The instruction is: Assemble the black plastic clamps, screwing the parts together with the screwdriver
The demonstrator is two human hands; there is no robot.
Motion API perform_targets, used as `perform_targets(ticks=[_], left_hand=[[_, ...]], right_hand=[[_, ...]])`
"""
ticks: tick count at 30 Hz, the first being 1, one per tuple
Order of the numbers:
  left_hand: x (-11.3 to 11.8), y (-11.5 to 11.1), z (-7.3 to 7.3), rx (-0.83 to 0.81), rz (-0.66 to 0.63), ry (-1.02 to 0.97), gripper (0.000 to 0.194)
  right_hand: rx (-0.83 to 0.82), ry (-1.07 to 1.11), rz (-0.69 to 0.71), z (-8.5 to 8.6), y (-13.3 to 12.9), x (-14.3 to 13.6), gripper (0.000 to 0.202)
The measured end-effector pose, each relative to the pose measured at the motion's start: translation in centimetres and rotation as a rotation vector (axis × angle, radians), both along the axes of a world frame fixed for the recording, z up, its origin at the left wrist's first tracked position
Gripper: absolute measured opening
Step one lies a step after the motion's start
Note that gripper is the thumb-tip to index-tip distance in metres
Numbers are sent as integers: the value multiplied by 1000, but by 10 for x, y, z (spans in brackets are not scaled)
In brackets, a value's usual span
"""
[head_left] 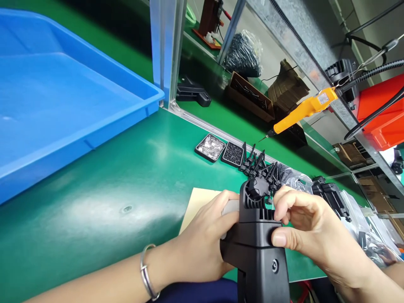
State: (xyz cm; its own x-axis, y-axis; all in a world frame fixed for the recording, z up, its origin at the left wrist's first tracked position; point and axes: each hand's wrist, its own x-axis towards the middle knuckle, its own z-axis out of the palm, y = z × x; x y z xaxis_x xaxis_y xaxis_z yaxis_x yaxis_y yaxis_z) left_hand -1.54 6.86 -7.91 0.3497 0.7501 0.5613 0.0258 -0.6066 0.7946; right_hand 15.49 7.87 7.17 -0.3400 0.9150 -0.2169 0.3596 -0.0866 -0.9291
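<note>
1. Black assembly sat at green bench's near edge; left hand clamped it, right hand's thumb and fingertips touched it, apart.
2. Blue tray: bench's left.
3. Parts dishes sat along bench's far rail; orange driver hung beyond.

workshop or assembly station; green bench, hanging yellow power screwdriver, small trays of fasteners, metal framing observed.

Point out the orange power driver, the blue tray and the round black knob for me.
Orange power driver [303,111], head view: middle of its body.
Blue tray [57,101], head view: its floor.
Black knob [257,187], head view: its face.
</note>
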Motion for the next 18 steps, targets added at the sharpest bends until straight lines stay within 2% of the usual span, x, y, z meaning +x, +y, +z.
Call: perform_targets(ticks=[3, 5, 7, 9, 10, 11, 14, 16, 18], left_hand=[[1, 1, -1, -20, -10, -15, 52], [2, 1, -1, -27, -12, -34, 58], [3, 1, -2, -27, -4, -45, 57], [3, 1, -3, -20, 8, -52, 48], [4, 0, -3, -21, 7, -55, 41], [3, 0, -2, -29, 5, -55, 35], [3, -1, -1, -77, -12, -36, 32], [2, -1, 1, -104, -19, -20, 35], [2, -1, 2, -114, -26, -21, 36]], right_hand=[[-30, 15, 20, 1, 5, 7, 30], [44, 31, -74, 4, 20, 14, 44], [291, 74, -343, 8, 49, 21, 65], [598, 140, -633, 13, 91, 25, 74], [696, 166, -690, 15, 115, 25, 77], [720, 195, -671, 16, 139, 25, 77], [572, 264, -476, 15, 200, 23, 67], [477, 291, -392, 8, 222, 20, 56], [417, 319, -308, -3, 226, 15, 46]])
